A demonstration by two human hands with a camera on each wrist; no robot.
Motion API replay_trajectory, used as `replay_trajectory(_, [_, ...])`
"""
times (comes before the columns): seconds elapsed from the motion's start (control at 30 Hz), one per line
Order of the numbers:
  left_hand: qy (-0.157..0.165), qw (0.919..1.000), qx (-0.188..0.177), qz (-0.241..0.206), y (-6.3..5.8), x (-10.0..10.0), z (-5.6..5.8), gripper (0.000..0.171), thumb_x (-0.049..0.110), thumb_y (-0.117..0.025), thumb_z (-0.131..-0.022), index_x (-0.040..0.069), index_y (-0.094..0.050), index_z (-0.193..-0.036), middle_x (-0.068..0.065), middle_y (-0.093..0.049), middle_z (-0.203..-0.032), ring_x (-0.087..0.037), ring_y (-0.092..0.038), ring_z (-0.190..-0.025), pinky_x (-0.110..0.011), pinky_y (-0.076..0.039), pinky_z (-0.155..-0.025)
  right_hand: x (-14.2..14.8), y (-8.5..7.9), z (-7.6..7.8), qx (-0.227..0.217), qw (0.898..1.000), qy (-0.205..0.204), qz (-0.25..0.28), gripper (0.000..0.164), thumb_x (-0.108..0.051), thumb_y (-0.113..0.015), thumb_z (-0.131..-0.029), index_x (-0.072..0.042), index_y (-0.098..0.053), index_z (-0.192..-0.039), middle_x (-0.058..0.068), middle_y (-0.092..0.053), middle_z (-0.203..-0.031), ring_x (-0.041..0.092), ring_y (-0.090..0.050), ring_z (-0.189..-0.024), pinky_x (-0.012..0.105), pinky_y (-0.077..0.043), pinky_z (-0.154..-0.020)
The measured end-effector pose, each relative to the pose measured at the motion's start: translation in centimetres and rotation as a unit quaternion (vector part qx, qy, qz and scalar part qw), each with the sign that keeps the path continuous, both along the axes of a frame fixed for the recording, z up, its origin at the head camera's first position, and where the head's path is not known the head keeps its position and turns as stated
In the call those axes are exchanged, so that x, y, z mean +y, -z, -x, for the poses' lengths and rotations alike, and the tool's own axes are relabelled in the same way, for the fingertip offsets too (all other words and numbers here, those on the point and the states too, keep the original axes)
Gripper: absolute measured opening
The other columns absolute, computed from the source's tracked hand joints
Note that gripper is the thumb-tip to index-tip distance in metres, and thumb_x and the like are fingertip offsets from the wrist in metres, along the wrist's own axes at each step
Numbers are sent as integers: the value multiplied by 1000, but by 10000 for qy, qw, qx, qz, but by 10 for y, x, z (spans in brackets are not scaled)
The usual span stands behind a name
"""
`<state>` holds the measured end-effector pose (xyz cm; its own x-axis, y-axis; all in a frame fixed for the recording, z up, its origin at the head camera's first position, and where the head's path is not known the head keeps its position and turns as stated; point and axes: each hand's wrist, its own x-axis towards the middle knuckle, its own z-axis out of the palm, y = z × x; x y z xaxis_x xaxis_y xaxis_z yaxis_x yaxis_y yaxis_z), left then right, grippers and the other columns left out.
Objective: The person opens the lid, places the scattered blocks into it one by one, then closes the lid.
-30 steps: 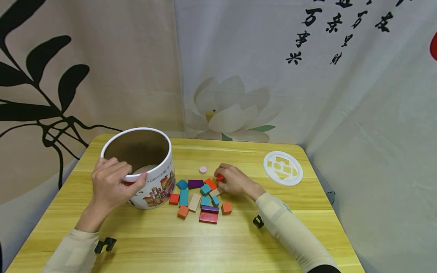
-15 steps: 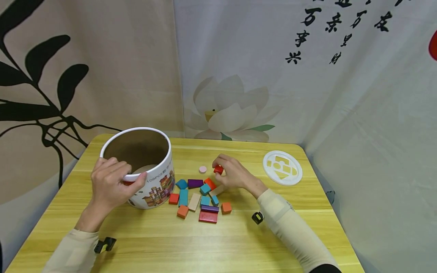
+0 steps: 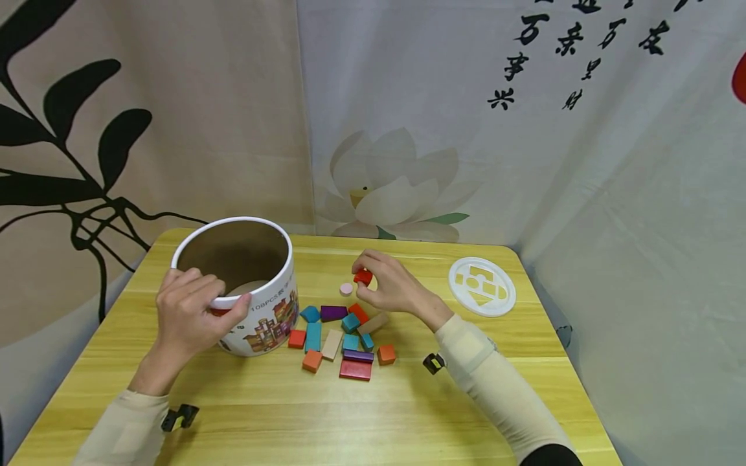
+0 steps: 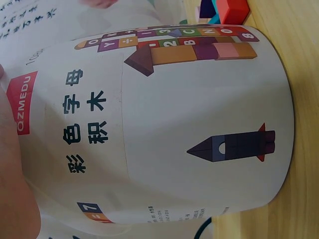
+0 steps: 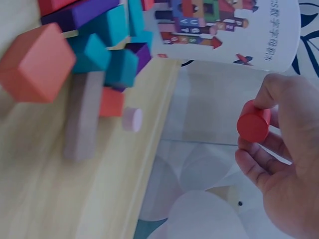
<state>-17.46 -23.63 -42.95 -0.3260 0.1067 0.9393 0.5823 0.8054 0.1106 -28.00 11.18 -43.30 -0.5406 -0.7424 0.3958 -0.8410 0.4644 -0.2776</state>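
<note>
At the left, my left hand (image 3: 189, 317) grips the rim of a large white printed bucket (image 3: 276, 310), thumb outside and fingers over the edge. The left wrist view shows the bucket's side (image 4: 164, 109) with block pictures and lettering. My right hand (image 3: 399, 288) pinches a red cylinder block (image 5: 253, 127) between thumb and fingers, raised above the table near the pink disc (image 3: 346, 289). Several coloured blocks lie just right of the bucket, among them a beige plank (image 3: 332, 345), a purple block (image 3: 333, 314) and an orange cube (image 3: 386, 354).
A round white lid (image 3: 481, 310) with shaped cutouts lies at the back right of the wooden table (image 3: 408, 421). Behind the table hangs a printed cloth (image 3: 408, 97) with a lotus and characters.
My right hand has lifted the red cylinder block from the pile's right side and carried it back and leftward, baring the beige block beneath. The left hand stays on the bucket rim.
</note>
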Motion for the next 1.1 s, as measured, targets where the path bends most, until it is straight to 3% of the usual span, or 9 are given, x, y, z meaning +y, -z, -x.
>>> replay_trajectory(0.53, [18, 10000, -47, 44, -2, 0, -1, 52, 47, -61, -81, 14, -37, -49, 1, -37, -43, -21, -33, -46, -46, -27, -55, -45, -52, -5, 616, 9941, -556, 697, 20, -13, -63, -84, -5, -69, -101, 0, -61, -99, 6, -52, -82, 20, -48, -73])
replay_trajectory(1.1, [2, 10000, -29, 21, -2, 0, -1, 52, 46, -62, -80, 14, -37, -48, 1, -38, -42, -21, -34, -45, -46, -27, -54, -103, -94, -9, 772, 9892, -1033, 700, 22, -14, -66, -86, -3, -70, -105, 2, -62, -103, 6, -55, -85, 18, -48, -78])
